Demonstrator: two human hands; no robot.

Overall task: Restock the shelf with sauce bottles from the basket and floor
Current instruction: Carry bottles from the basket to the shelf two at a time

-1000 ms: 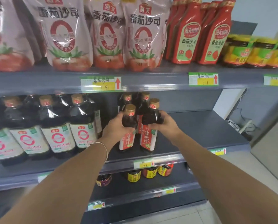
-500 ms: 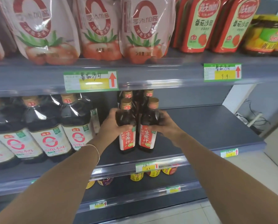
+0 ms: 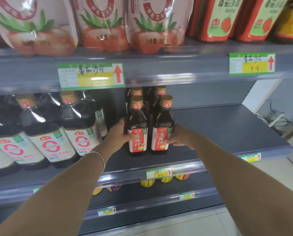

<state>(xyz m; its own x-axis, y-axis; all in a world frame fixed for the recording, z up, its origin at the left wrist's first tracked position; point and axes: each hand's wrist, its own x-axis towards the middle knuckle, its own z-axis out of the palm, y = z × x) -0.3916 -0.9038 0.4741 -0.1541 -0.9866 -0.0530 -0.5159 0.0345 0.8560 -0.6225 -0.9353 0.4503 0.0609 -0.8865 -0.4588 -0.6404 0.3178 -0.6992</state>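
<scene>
Two dark sauce bottles with gold caps and red labels stand side by side on the grey middle shelf. My left hand grips the left bottle at its label, thumb across the front. My right hand grips the right bottle from its right side, fingers round the label. Two more of the same bottles stand directly behind them. The basket and the floor stock are out of view.
Large dark jugs with white labels fill the shelf's left part. The shelf right of the bottles is bare. Tomato sauce pouches and red squeeze bottles sit on the shelf above. Small jars stand on the shelf below.
Both bottles have gone down onto the shelf and now stand in front of the rear pair. My hands slid from the shoulders down to the labels. The camera moved closer.
</scene>
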